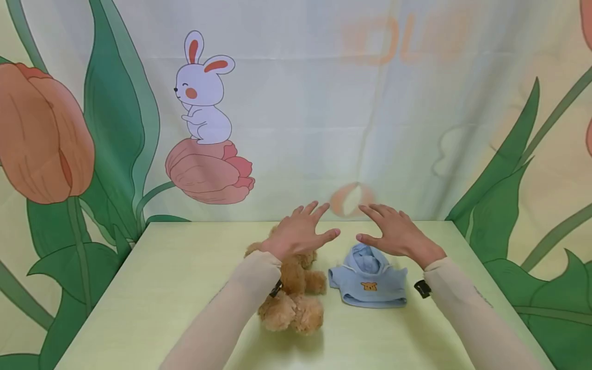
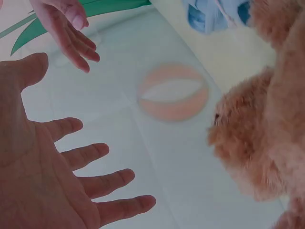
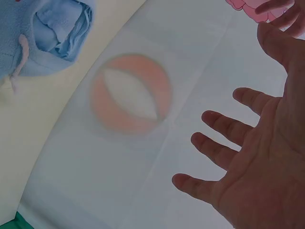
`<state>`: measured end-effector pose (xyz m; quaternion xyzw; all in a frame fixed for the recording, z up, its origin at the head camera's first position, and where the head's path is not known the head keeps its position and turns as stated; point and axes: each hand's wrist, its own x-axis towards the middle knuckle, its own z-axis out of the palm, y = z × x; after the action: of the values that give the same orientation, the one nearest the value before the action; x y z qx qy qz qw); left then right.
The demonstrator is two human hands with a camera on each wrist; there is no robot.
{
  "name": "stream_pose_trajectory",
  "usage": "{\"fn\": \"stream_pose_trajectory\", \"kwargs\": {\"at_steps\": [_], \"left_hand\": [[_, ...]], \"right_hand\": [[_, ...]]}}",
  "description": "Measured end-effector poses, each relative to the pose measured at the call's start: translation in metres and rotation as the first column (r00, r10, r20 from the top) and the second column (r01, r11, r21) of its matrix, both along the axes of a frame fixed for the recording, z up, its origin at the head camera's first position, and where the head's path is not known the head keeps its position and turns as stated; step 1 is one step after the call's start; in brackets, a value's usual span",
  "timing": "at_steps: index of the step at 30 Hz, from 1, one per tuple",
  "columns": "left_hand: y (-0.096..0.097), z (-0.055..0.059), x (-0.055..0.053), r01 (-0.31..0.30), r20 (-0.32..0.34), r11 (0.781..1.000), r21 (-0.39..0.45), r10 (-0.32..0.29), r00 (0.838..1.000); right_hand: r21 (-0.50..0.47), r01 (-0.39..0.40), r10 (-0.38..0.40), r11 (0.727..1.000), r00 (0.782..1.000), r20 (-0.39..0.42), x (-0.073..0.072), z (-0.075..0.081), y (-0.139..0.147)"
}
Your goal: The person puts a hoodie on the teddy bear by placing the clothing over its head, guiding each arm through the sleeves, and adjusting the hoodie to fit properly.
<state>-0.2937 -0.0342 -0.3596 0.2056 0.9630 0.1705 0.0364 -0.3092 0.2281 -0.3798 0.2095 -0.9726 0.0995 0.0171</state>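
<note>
Head view: faint orange marks [image 1: 393, 41], unreadable, blur the backdrop [image 1: 296, 103]; a bear-face motif [image 1: 368, 286] fronts the blue hoodie [image 1: 376, 275], lying on the table [image 1: 185, 288] beside the teddy bear [image 1: 292, 275]. Left hand [image 1: 299, 234] and right hand [image 1: 399, 232] hover above them — empty, fingers spread. Left wrist view shows the bear's head [image 2: 245, 143] — mostly blocked by the left hand from the head camera.

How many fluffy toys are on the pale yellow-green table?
1: a light-brown plush teddy bear, on the table, left of the small light-blue fabric hoodie. The cream fabric left sleeve covers part of the bear; anything behind it is hidden.
</note>
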Motion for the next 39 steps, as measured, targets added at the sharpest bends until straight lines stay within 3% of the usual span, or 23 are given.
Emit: {"fn": "stream_pose_trajectory", "kwargs": {"at_steps": [14,20,28,39], "left_hand": [[0.041,-0.002,0.001,-0.023,0.083,0.998,0.066,0.018,0.996],[0.055,-0.006,-0.003,-0.084,0.16,0.989,0.121,0.064,0.985],[0.064,-0.02,-0.01,-0.148,0.23,0.973,0.178,0.106,0.967],[0.08,-0.043,-0.017,-0.197,0.263,0.968,0.154,0.152,0.953]], "right_hand": [[0.008,0.067,-0.067,0.998,0.995,0.075,-0.005,-0.009,0.021],[-0.013,0.084,-0.081,0.996,0.987,0.135,-0.008,-0.017,0.028],[-0.013,0.121,-0.116,0.993,0.973,0.198,-0.013,-0.028,0.035],[-0.012,0.146,-0.137,0.989,0.953,0.27,-0.017,-0.045,0.039]]}}
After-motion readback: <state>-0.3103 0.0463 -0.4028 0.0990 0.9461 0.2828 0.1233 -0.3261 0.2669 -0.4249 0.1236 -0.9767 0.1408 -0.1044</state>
